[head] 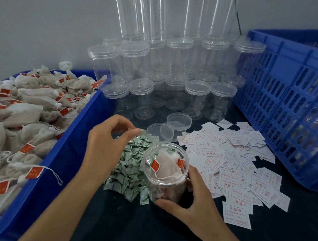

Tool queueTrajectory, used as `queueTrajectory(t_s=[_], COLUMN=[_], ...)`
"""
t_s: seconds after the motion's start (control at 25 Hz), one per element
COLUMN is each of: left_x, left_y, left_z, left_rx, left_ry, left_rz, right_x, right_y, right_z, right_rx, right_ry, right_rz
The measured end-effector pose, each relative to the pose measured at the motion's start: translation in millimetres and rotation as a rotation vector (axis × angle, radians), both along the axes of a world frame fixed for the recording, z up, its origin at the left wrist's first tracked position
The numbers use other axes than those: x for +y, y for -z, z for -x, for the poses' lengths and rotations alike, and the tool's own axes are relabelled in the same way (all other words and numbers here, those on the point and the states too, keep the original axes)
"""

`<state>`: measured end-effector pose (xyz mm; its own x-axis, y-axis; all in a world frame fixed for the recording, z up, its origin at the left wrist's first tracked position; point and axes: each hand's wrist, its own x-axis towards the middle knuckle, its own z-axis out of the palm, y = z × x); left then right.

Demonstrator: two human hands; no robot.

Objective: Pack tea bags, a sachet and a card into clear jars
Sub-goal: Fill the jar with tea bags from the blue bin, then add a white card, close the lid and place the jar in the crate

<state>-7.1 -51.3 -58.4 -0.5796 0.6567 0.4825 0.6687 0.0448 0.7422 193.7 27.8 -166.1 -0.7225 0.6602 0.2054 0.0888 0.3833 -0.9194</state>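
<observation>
An open clear jar point(166, 173) stands tilted on the dark table, filled with tea bags with red tags. My right hand point(194, 202) grips the jar from its lower right side. Above the pile of green-and-white sachets point(129, 170), my left hand point(107, 144) pinches one sachet point(141, 131) between thumb and fingers. White cards with red print point(231, 164) lie scattered to the right of the jar. A blue bin point(72, 144) on the left is heaped with tea bags point(23, 113).
Stacks of empty lidded clear jars point(169, 63) stand at the back against the wall. Three loose clear lids point(170, 127) lie just behind the sachets. A blue slotted crate point(287, 101) stands at the right.
</observation>
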Motion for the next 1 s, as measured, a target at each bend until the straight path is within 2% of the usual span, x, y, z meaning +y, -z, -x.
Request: queueTrajectory(t_s=[0.08, 0.16, 0.24, 0.32, 0.4, 0.44, 0.52, 0.6, 0.72, 0.92, 1.0], left_x=[-7, -9, -8, -8, -11, -13, -15, -13, -7, -5, -5], left_y=[-18, -22, -15, -6, 6, 13, 29, 46, 58, 66, 67], left_z=[-19, -35, -45, -50, -54, -58, -67, -74, -80, -83, -84], left_rx=[0.002, 0.050, 0.144, 0.118, -0.020, -0.101, -0.235, -0.288, -0.306, -0.332, -0.339], left_ry=[0.184, 0.349, 0.386, 0.354, 0.346, 0.352, 0.349, 0.331, 0.297, 0.274, 0.274], left_rz=[0.048, 0.241, 0.339, 0.269, 0.205, 0.198, 0.160, 0.029, -0.126, -0.201, -0.205], right_x=[0, -1, 1, 9, 27, 37, 59, 81, 99, 102, 96], right_y=[0, -4, -9, -18, -29, -35, -42, -43, -33, -36, -54], right_z=[0, -2, -3, -2, 0, -2, -7, -8, 4, 7, 5], right_rx=[0.001, -0.015, -0.023, -0.018, 0.032, 0.038, -0.049, -0.271, -0.601, -0.486, -0.372], right_ry=[0.001, -0.015, -0.081, -0.129, 0.018, 0.114, 0.306, 0.408, 0.351, 0.428, 0.441], right_rz=[0.007, 0.059, 0.116, 0.180, 0.347, 0.294, -0.004, -0.209, -0.235, -0.191, -0.168])
